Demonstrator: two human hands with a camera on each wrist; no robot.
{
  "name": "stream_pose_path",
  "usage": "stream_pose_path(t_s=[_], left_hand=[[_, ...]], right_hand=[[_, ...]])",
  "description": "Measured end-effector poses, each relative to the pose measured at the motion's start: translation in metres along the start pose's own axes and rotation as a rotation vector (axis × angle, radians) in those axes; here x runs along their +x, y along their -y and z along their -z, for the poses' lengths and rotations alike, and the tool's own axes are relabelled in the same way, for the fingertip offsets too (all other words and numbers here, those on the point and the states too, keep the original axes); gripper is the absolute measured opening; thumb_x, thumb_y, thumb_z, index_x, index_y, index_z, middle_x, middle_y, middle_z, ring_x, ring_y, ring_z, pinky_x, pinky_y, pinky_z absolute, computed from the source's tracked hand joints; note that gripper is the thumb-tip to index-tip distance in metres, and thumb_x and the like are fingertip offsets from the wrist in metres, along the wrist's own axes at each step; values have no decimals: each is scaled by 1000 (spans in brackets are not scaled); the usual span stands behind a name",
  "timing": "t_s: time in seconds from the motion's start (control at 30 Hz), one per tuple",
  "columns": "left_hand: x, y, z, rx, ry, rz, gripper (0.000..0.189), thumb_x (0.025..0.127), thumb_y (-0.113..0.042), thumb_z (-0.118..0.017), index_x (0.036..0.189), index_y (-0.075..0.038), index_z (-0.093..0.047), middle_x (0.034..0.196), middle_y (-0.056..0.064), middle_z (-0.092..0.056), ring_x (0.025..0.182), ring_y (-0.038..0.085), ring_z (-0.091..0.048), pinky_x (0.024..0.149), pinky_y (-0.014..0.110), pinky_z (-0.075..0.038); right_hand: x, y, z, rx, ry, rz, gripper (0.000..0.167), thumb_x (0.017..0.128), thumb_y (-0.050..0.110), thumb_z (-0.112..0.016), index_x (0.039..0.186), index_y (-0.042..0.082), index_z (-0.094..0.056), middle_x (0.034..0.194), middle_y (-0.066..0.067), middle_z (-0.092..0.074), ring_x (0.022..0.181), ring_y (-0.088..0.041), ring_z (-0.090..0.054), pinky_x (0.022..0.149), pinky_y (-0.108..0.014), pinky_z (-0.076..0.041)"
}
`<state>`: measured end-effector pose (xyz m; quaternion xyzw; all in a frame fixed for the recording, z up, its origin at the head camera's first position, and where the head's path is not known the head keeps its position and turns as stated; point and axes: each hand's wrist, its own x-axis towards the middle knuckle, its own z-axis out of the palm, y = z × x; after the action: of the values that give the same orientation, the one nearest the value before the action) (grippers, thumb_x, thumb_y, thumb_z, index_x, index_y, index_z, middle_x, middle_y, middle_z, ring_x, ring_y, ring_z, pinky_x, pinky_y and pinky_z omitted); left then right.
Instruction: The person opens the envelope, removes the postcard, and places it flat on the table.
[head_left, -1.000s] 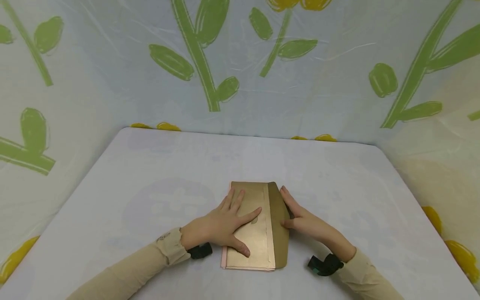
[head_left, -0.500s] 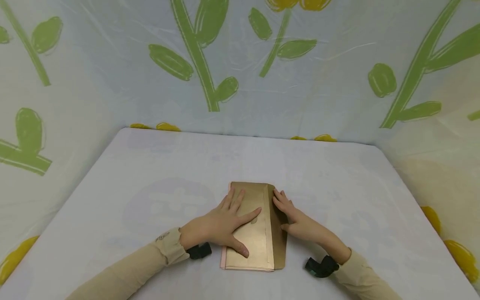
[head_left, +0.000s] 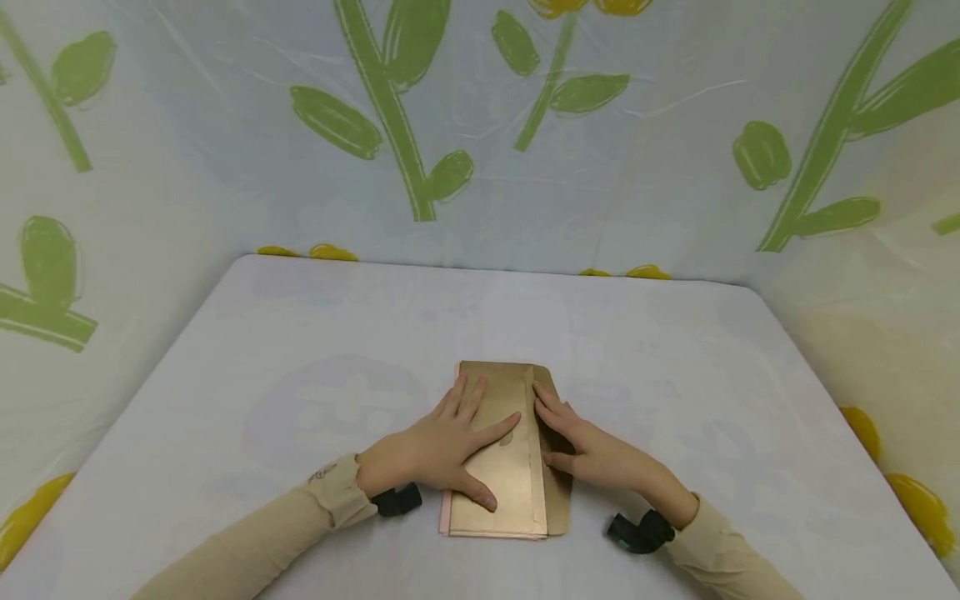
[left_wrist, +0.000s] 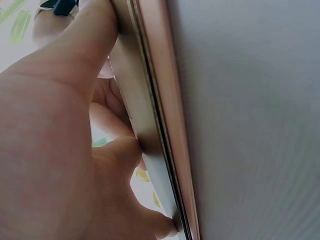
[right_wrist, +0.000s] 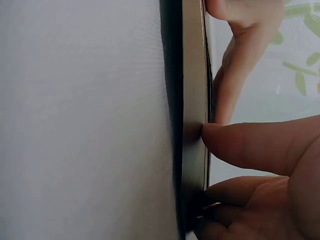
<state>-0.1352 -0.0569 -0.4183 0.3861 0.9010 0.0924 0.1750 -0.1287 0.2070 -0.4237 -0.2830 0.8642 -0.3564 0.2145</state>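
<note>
Left fingers: spread wide and straight, thumb well apart from the forefinger; the left hand (head_left: 453, 454) lies across the shiny gold rectangular paper envelope (head_left: 513, 500), fingertips touching its upper face.
Right fingers: outstretched and close together, with the thumb apart below them; the right hand (head_left: 603, 454) touches the envelope along its right side, fingertips and thumb near the crease of the darker gold tapered flap (head_left: 557, 512).
Envelope: flat on the pale, round-cornered, cloth-covered table (head_left: 337, 325), near the person's side, its long edges running away from the person, between the two hands.
Flap: spread out to the right, partly under the right hand.
Layers: a pink paper edge (head_left: 446, 518) shows along the envelope's left side; the left wrist view has it beneath thin gold and dark edges.
In the way: the left hand hides much of the envelope's left half; the right hand covers the flap's middle.
Wrists: a black device (head_left: 641, 532) at the right, another (head_left: 397, 500) at the left, beside beige sleeves (head_left: 255, 529).
Behind: a whitish backdrop (head_left: 637, 183) printed with green stems and yellow flowers.
</note>
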Motion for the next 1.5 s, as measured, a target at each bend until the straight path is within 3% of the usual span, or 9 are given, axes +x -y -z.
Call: stream_pose_path(t_s=[0.33, 0.6, 0.9, 1.3, 1.5], left_hand=[[2, 2, -1, 5, 8, 4, 108, 73, -79, -62, 160, -35, -14, 161, 26, 15, 142, 51, 21, 116, 60, -13], [2, 2, -2, -1, 6, 4, 109, 73, -79, -62, 160, -35, -15, 161, 26, 15, 142, 51, 22, 116, 60, -12], [2, 2, -2, 18, -2, 0, 111, 73, -80, -62, 160, -33, -13, 161, 27, 14, 142, 52, 20, 116, 60, -13], [4, 3, -4, 35, 6, 13, 121, 72, -82, -60, 161, -19, -7, 161, 25, 14, 144, 49, 18, 117, 56, -11], [5, 3, -5, 43, -5, 5, 122, 72, -83, -59, 161, -19, -7, 161, 25, 13, 144, 50, 17, 117, 57, -13]], right_hand=[[-1, -2, 0, -1, 15, 17, 77, 101, 14, -57, 158, 4, -6, 165, -11, 11, 149, -37, 11, 115, -61, -1], [-1, -5, 1, -7, 19, 76, 73, 100, 12, -56, 159, 5, -14, 164, -15, 11, 149, -37, 9, 114, -64, -1], [-1, -3, 1, -3, 27, 69, 74, 101, 13, -56, 158, 3, -11, 165, -14, 12, 149, -36, 10, 114, -63, 1], [-1, -3, 2, 12, 39, 85, 79, 100, 21, -61, 158, 0, -12, 164, -17, 11, 149, -37, 11, 114, -62, 2], [-1, -4, 3, -6, 46, 88, 71, 101, 10, -54, 158, 2, -11, 164, -16, 12, 149, -35, 11, 115, -61, 1]])
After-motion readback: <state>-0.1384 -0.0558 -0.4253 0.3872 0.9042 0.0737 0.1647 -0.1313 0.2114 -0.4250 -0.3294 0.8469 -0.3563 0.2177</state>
